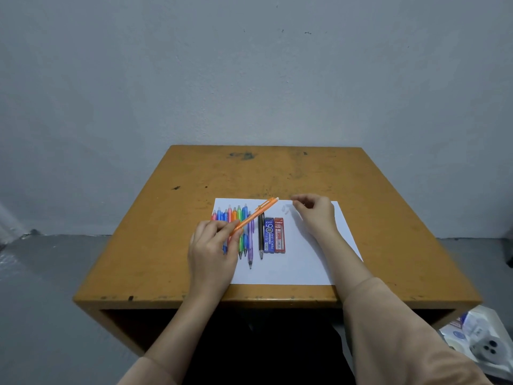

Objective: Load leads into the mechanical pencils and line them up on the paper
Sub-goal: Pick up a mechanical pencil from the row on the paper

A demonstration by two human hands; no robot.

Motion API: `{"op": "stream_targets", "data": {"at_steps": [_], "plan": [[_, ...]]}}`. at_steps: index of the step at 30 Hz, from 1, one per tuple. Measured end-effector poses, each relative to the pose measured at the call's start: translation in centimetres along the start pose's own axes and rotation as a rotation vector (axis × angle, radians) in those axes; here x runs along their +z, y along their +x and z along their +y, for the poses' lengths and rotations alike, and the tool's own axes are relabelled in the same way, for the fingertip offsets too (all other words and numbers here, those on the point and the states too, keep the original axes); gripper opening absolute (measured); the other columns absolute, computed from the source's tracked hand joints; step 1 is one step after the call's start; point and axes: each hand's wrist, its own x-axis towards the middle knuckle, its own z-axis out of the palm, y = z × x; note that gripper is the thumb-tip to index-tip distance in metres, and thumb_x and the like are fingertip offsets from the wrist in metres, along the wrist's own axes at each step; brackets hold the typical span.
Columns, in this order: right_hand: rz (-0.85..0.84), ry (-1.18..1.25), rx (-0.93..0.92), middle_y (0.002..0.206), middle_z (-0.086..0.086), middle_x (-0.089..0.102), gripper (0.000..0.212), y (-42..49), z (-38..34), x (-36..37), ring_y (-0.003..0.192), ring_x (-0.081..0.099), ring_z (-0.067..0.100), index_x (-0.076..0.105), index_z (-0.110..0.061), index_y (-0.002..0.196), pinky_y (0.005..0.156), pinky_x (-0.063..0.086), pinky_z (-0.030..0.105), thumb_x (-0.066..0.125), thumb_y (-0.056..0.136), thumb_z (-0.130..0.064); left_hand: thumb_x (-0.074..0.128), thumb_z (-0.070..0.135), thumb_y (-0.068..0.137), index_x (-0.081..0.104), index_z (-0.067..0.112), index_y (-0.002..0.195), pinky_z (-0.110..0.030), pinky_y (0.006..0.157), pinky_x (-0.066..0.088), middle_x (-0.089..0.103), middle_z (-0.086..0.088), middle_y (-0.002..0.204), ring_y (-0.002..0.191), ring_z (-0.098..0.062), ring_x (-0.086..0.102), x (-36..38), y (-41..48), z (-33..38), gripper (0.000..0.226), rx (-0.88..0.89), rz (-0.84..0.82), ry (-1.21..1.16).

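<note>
— What sits on the left of the white paper (305, 262)?

— A row of coloured mechanical pencils (236, 213), side by side, caps toward the top of the frame. The paper lies on a worn orange-brown wooden table (155, 245), in the middle of the frame.

— And the left hand (211, 245)?

— It lies over the lower part of that row, its fingers curled around an orange mechanical pencil (256, 213). The pencil slants up to the right above the row, its white cap at the top.

— What is right of the row?

— A purple mechanical pencil (250, 245), lying lower than the others, then a black mechanical pencil (261, 234). Just beside it are a blue pencil lead case (268, 238) and a red lead case (279, 237), touching each other.

— Further right?

— A small white bit (285, 209) on the paper, too small to name. Near it is the right hand (316, 215), fingers curled, thumb and forefinger brought together at the tips. Whether they pinch a lead I cannot tell.

— Anything past the table?

— Some white packaging (477, 337) on the grey floor at lower right.
</note>
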Motion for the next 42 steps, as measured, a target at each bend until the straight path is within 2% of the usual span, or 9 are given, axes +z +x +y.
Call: {"op": "stream_targets", "data": {"at_steps": [4,7,10,15,20,27,30,34,42], "plan": [[-0.088,0.184,-0.049,0.082,0.005,0.068,0.018,-0.8,-1.7,-0.2,0.071,0.062,0.011,0.069,-0.013,0.100,0.061,0.046,0.015,0.059,0.090,-0.003,0.066,0.027,0.083,0.072,0.008,0.105,-0.027,0.069,0.048,0.067,0.001,0.093,0.093,-0.004,0.049,0.1,0.5,0.1,0.029,-0.081,0.032,-0.099],[-0.189,0.318,-0.082,0.085,0.009,0.071,0.022,-2.1,-3.8,0.1,0.070,0.066,0.013,0.065,-0.011,0.108,0.062,0.051,0.018,0.062,0.088,-0.001,0.068,0.023,0.082,0.072,0.007,0.105,-0.022,0.069,0.045,0.066,0.002,0.093,0.093,-0.009,0.051,-0.1,0.5,0.1,0.028,-0.102,0.044,-0.111],[-0.233,0.425,-0.059,0.084,0.009,0.073,0.027,-3.8,-4.9,0.9,0.074,0.070,0.016,0.061,-0.014,0.114,0.064,0.053,0.021,0.063,0.088,-0.005,0.064,0.031,0.083,0.072,0.008,0.106,-0.030,0.070,0.049,0.065,0.003,0.094,0.093,-0.011,0.053,-0.3,0.4,0.4,0.034,-0.110,0.048,-0.130],[-0.088,0.556,-0.088,0.077,0.011,0.071,0.030,-5.9,-5.3,2.2,0.070,0.070,0.017,0.058,-0.013,0.116,0.064,0.055,0.023,0.063,0.088,-0.003,0.069,0.023,0.084,0.073,0.009,0.104,-0.040,0.070,0.049,0.067,0.001,0.089,0.088,-0.018,0.055,0.1,0.6,1.1,0.024,-0.043,0.095,-0.117],[-0.032,0.680,-0.074,0.068,0.007,0.070,0.032,-6.6,-5.7,2.3,0.060,0.067,0.015,0.059,-0.016,0.115,0.063,0.056,0.025,0.067,0.086,-0.004,0.066,0.031,0.087,0.073,0.014,0.105,-0.035,0.074,0.043,0.067,0.003,0.090,0.089,-0.014,0.052,0.2,0.3,2.3,0.026,-0.011,0.112,-0.082],[0.001,0.545,-0.039,0.070,0.014,0.063,0.035,-4.3,-5.4,0.0,0.054,0.062,0.015,0.060,-0.014,0.117,0.056,0.053,0.025,0.064,0.086,0.003,0.058,0.055,0.083,0.065,0.023,0.118,-0.032,0.083,0.043,0.057,0.011,0.102,0.101,-0.003,0.043,-0.8,1.2,1.0,0.048,-0.033,-0.103,-0.148],[0.005,0.396,0.042,0.076,0.019,0.059,0.036,-2.3,-4.3,-1.4,0.051,0.058,0.016,0.062,-0.011,0.118,0.052,0.052,0.023,0.061,0.085,0.005,0.061,0.042,0.087,0.060,0.023,0.124,-0.033,0.091,0.040,0.058,0.006,0.112,0.106,-0.002,0.039,-1.6,2.1,-1.3,0.041,-0.135,-0.107,-0.013],[-0.047,0.202,0.162,0.071,0.011,0.059,0.037,-0.5,-3.0,-2.2,0.052,0.054,0.016,0.064,-0.014,0.117,0.055,0.053,0.028,0.059,0.085,0.004,0.061,0.043,0.087,0.061,0.024,0.123,-0.034,0.092,0.034,0.059,0.004,0.118,0.114,-0.010,0.043,-2.5,2.8,-4.0,0.041,-0.207,-0.158,0.127],[-0.190,0.015,0.275,0.062,0.005,0.057,0.031,1.0,-1.9,-2.1,0.048,0.049,0.013,0.066,-0.011,0.113,0.044,0.042,0.019,0.060,0.086,0.003,0.050,0.042,0.095,0.055,0.018,0.132,-0.041,0.105,0.030,0.053,-0.001,0.135,0.129,-0.018,0.039,-2.5,3.1,-4.3,0.045,-0.331,-0.247,0.254]]}}
